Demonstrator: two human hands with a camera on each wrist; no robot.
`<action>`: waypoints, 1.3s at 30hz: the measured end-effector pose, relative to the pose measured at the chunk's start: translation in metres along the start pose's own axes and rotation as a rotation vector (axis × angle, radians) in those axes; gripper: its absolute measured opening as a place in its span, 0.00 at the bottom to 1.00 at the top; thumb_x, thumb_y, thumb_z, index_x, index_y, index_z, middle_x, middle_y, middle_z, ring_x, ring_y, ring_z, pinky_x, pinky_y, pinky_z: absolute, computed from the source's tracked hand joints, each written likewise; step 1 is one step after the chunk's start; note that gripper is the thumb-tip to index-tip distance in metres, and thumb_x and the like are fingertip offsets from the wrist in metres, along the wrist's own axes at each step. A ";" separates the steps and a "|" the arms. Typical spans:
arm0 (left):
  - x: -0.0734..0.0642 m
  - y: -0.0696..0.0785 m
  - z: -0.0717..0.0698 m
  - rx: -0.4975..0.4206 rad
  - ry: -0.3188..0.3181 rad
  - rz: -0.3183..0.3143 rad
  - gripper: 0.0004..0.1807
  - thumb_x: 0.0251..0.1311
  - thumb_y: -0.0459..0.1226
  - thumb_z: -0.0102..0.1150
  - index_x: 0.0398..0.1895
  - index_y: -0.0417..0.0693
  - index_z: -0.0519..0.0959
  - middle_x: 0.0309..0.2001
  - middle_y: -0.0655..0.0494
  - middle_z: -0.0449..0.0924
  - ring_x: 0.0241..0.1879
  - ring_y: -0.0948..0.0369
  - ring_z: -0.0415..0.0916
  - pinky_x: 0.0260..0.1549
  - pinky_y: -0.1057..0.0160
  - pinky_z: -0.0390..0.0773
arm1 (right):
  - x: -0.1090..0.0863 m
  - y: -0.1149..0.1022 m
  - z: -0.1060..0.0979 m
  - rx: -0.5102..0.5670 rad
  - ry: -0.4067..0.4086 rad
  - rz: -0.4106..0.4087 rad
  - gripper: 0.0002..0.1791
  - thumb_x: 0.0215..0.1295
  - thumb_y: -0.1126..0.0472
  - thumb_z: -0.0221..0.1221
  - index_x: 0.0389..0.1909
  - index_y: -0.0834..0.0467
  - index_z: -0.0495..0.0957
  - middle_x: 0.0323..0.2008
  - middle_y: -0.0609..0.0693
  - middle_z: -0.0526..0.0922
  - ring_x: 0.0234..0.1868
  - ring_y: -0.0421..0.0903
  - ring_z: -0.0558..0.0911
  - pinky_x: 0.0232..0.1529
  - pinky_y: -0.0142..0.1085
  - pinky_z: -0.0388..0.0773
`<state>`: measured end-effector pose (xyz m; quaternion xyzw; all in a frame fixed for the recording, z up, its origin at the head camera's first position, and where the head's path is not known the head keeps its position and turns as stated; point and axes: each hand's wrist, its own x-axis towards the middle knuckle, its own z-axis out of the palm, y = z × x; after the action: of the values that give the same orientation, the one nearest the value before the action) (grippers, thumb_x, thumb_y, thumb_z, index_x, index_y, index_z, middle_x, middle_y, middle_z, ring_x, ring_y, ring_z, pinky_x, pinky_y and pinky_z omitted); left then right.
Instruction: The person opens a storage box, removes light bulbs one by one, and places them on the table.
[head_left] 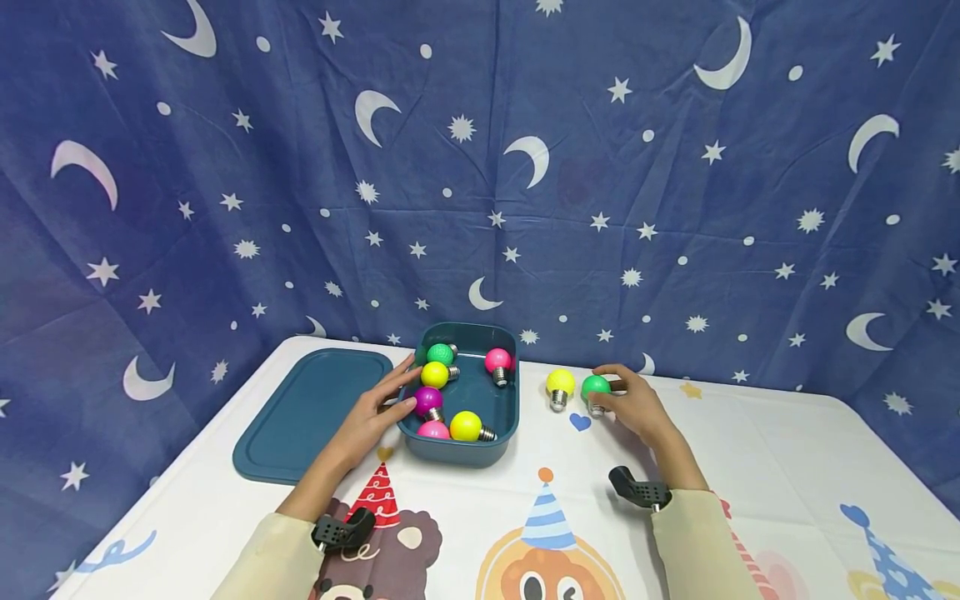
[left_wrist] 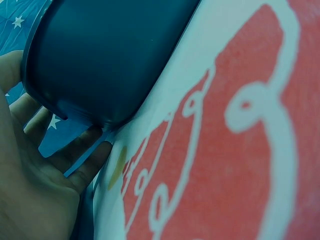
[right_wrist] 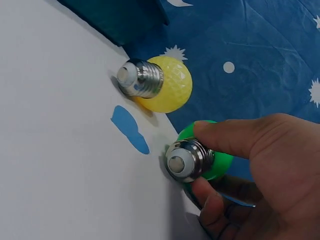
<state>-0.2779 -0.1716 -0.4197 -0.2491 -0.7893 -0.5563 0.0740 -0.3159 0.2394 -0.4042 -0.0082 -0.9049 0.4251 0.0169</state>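
Observation:
My right hand (head_left: pixel 637 406) pinches a green light bulb (right_wrist: pixel 220 162) at the right of the table, thumb on one side and fingertips on the other, its metal screw base toward me. Just left of it lies a yellow light bulb (head_left: pixel 560 383), untouched. My left hand (head_left: pixel 375 414) rests against the left side of a dark blue bin (head_left: pixel 459 452), fingers extended along its rim and wall. Inside the bin lie several bulbs, among them a green bulb (head_left: pixel 440 354), a purple bulb (head_left: pixel 428 402) and a pink bulb (head_left: pixel 497 361).
A flat dark blue lid (head_left: pixel 311 408) lies on the table left of the bin, partly behind my left forearm. The white tablecloth (head_left: pixel 765 450) carries printed party animals. A navy curtain (head_left: pixel 570 200) with moons and stars hangs right behind the table's back edge.

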 end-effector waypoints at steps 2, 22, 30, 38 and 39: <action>0.000 -0.001 0.000 -0.001 -0.003 0.001 0.27 0.66 0.38 0.54 0.68 0.42 0.66 0.74 0.52 0.52 0.72 0.47 0.46 0.63 0.38 0.55 | -0.001 0.001 -0.002 0.010 0.011 0.007 0.28 0.60 0.56 0.65 0.61 0.53 0.70 0.57 0.67 0.72 0.47 0.57 0.76 0.35 0.38 0.76; 0.000 -0.002 -0.001 0.006 -0.006 -0.014 0.27 0.67 0.38 0.53 0.69 0.45 0.66 0.74 0.54 0.52 0.72 0.49 0.46 0.63 0.39 0.55 | -0.002 0.005 -0.007 0.019 -0.015 -0.016 0.28 0.60 0.56 0.65 0.63 0.51 0.72 0.60 0.65 0.69 0.54 0.61 0.72 0.38 0.41 0.76; 0.001 0.000 -0.001 0.001 -0.006 -0.009 0.28 0.66 0.39 0.54 0.69 0.44 0.66 0.74 0.55 0.52 0.72 0.49 0.47 0.63 0.39 0.56 | -0.002 0.005 -0.007 0.025 -0.023 -0.008 0.29 0.60 0.57 0.65 0.63 0.51 0.71 0.60 0.67 0.69 0.54 0.61 0.72 0.34 0.39 0.76; 0.001 0.000 -0.001 0.007 -0.002 -0.009 0.28 0.66 0.38 0.54 0.68 0.42 0.66 0.74 0.53 0.52 0.71 0.47 0.47 0.63 0.38 0.56 | -0.003 0.004 -0.008 0.024 0.002 0.011 0.28 0.60 0.58 0.64 0.62 0.52 0.72 0.60 0.67 0.69 0.55 0.62 0.71 0.42 0.44 0.76; 0.001 0.001 0.000 0.011 0.000 -0.012 0.27 0.66 0.37 0.54 0.68 0.42 0.66 0.74 0.52 0.52 0.71 0.47 0.47 0.62 0.38 0.56 | -0.003 0.004 -0.008 0.025 0.004 0.012 0.28 0.60 0.58 0.64 0.62 0.53 0.72 0.60 0.67 0.68 0.55 0.63 0.71 0.42 0.45 0.75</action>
<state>-0.2784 -0.1715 -0.4186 -0.2440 -0.7937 -0.5525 0.0721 -0.3121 0.2480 -0.4027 -0.0141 -0.8995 0.4364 0.0163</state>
